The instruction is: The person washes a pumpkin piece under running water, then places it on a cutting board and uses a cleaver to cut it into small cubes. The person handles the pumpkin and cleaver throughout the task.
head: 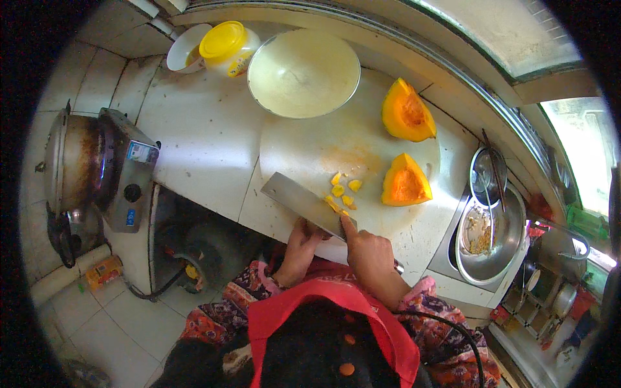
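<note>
My right hand (371, 254) grips a cleaver (303, 200), its index finger laid along the wide steel blade. The blade slants over the near edge of a round, pale cutting board (296, 145). Close behind the blade is my left hand (300, 250), fingers curled; the blade hides the fingertips, and I cannot tell what they hold. Small yellow peel pieces (355, 185) lie scattered just beyond the blade. To the right on the board sit two pumpkin wedges: a nearer wedge (406, 182) and a farther wedge (410, 116), both showing orange flesh.
A large cream bowl (305, 72) stands at the back, beside a yellow-lidded tub (225, 46) and a white bowl (182, 51). Left is a gas stove (121, 189) bearing a stained pot (80, 162). At right, a metal basin (509, 257) and a smaller bowl (478, 169) sit at the sink.
</note>
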Action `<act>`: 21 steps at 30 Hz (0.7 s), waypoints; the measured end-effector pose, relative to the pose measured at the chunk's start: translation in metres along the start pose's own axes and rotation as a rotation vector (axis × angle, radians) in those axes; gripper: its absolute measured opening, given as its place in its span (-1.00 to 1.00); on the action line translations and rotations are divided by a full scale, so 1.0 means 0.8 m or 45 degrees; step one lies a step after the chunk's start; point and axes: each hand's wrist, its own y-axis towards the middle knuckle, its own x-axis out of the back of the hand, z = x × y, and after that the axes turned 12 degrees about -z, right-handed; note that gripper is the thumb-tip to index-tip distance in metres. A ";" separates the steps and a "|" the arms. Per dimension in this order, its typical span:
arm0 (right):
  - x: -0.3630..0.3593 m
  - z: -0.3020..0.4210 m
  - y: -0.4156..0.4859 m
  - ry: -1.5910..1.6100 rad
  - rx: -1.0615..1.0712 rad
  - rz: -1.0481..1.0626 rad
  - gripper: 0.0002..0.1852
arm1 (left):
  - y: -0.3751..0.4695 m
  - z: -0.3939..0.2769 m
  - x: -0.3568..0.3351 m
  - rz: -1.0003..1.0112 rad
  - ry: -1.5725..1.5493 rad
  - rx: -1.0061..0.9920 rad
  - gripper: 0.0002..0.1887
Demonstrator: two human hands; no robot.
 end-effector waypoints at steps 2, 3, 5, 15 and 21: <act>-0.003 0.003 0.013 0.005 0.020 0.010 -0.47 | 0.002 0.005 0.004 0.010 0.022 -0.019 -0.50; -0.003 0.002 0.018 0.005 0.021 0.006 -0.48 | 0.003 0.004 0.004 0.027 0.035 -0.031 -0.50; -0.005 -0.003 0.027 -0.022 -0.018 0.025 -0.52 | 0.000 0.004 -0.001 -0.012 0.058 -0.063 -0.53; 0.035 -0.003 -0.021 -0.015 0.119 0.009 -0.55 | -0.007 0.015 0.021 -0.106 0.255 -0.038 -0.61; 0.039 -0.004 -0.014 -0.127 0.193 0.041 -0.46 | -0.010 0.001 0.015 -0.090 0.178 0.121 -0.50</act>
